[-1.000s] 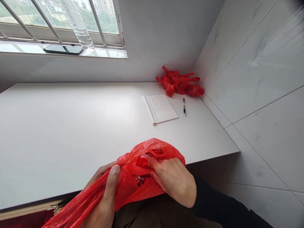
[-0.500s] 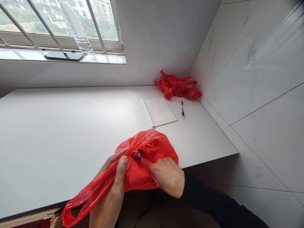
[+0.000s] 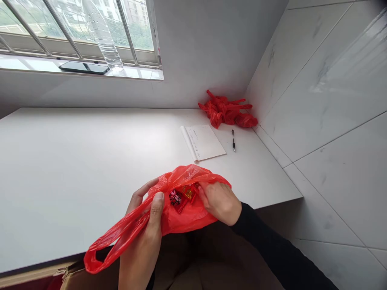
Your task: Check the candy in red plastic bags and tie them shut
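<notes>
Now the red bag [image 3: 189,221] is pinched by the left fingers [image 3: 157,207]; the right fingers [image 3: 204,197] are dipped inside, spread and hold hidden; unreadably small: markings on wrapper [image 3: 189,194], notepad [image 3: 208,143].

Cannot see most fingertips of the right hand [image 3: 223,203] at five o'clock, hidden in the red bag [image 3: 187,220], or most fingers of the left hand [image 3: 149,235] at seven, behind it. Cannot read the notepad [image 3: 209,143] near three, too finely marked. Cannot follow the bottle [image 3: 105,40] at eleven past the top edge.
</notes>
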Demonstrator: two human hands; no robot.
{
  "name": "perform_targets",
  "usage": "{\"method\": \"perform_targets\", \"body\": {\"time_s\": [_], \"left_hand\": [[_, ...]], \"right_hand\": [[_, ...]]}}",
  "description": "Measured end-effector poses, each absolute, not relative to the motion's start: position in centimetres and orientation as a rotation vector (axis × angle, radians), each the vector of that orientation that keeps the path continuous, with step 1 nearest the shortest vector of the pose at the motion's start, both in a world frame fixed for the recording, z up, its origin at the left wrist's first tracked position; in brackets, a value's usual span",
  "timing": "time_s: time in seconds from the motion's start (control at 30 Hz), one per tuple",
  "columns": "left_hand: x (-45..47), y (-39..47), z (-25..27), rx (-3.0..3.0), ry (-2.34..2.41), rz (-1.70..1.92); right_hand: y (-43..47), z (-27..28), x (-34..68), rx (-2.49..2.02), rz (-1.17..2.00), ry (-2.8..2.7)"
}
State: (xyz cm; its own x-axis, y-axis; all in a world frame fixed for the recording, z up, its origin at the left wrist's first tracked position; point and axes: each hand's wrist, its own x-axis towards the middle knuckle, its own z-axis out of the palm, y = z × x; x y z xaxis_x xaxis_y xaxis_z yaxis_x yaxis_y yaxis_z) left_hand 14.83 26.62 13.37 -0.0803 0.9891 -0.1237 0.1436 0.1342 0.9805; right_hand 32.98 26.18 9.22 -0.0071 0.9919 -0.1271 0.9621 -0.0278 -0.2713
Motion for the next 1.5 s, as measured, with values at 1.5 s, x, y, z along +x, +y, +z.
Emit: {"method": "perform_targets", "body": {"time_s": [1.5], "left_hand": [[13.8, 25.5, 15.7, 1.572, 1.253, 1.334]], "right_hand": [[20.0, 19.1, 37.5, -1.472, 0.306, -1.260]]}}
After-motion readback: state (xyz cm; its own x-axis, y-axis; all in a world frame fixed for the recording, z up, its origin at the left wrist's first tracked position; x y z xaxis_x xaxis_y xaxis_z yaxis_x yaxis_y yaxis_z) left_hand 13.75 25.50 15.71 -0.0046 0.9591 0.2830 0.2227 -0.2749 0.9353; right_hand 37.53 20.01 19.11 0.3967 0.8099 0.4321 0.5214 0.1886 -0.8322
